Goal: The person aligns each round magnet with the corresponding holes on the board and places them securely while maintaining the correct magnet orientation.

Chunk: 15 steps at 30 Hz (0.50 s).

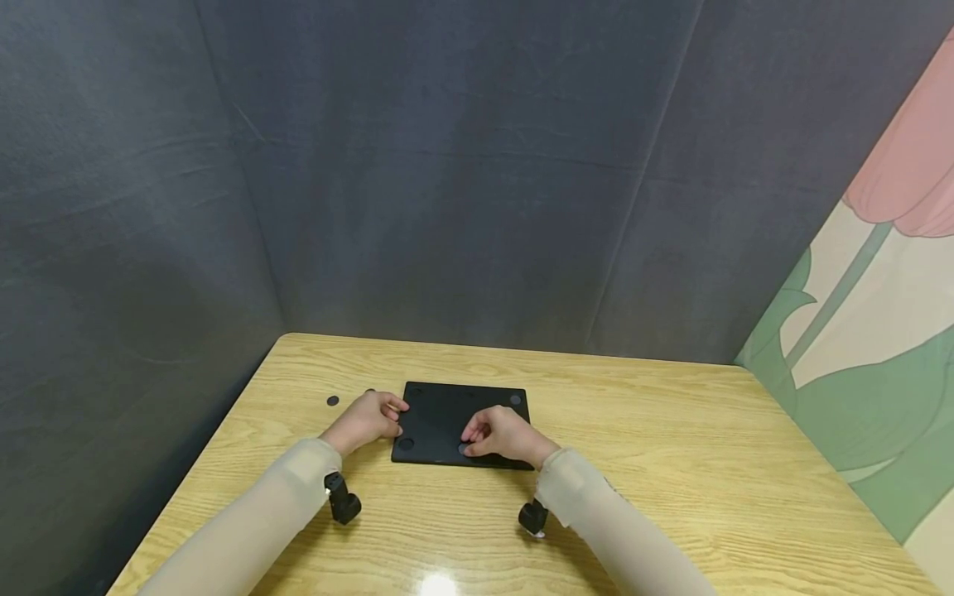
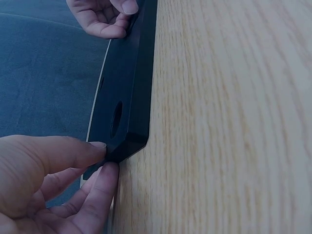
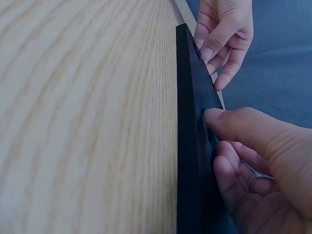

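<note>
A flat black rectangular board with round recesses near its corners lies on the wooden table. At its left edge my left hand pinches the board, thumb on top and fingertips against the side, as the left wrist view shows. Over the front right part of the board, my right hand pinches a small dark disc between thumb and fingers. The disc is mostly covered by the fingertips. An open round recess shows near the front left corner. A greyer disc sits at the far right corner.
One loose dark disc lies on the table left of the board. Another disc is partly hidden behind the left hand. A dark cloth hangs along the table's back and left; a flower-patterned curtain hangs at right.
</note>
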{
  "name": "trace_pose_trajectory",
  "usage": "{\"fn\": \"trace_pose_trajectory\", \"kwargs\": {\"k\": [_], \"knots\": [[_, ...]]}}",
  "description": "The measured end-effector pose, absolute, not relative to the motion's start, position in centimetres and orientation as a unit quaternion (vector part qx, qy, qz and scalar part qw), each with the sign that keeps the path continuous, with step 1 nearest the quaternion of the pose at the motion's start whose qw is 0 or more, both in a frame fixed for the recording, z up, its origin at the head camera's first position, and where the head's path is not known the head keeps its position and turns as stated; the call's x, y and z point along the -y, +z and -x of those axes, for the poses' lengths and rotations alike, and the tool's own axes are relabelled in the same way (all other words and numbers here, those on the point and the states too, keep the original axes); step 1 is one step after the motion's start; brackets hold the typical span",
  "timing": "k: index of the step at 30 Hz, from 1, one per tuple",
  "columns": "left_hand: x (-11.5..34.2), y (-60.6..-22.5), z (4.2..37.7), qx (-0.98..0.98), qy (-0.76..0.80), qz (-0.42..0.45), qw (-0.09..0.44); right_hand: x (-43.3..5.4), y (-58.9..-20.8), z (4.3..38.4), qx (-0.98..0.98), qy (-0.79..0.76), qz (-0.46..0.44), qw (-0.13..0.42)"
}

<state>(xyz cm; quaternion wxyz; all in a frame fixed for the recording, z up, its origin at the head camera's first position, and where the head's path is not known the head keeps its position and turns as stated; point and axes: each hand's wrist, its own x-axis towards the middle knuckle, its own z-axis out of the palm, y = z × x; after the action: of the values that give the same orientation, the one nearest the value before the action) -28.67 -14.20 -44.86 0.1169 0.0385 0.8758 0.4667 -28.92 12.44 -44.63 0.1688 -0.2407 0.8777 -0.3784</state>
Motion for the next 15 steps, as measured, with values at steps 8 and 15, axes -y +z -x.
{"fn": "trace_pose_trajectory", "kwargs": {"k": [8,15], "knots": [[14.05,-44.73,28.52,-0.875,0.469,-0.032,0.116,-12.60,-44.61,28.79,-0.874,-0.386,0.244,0.167],[14.00,-44.61,28.53,-0.875,0.470,-0.033,0.116,-13.25,-43.70,28.78,-0.867,-0.407,0.251,0.139]]}}
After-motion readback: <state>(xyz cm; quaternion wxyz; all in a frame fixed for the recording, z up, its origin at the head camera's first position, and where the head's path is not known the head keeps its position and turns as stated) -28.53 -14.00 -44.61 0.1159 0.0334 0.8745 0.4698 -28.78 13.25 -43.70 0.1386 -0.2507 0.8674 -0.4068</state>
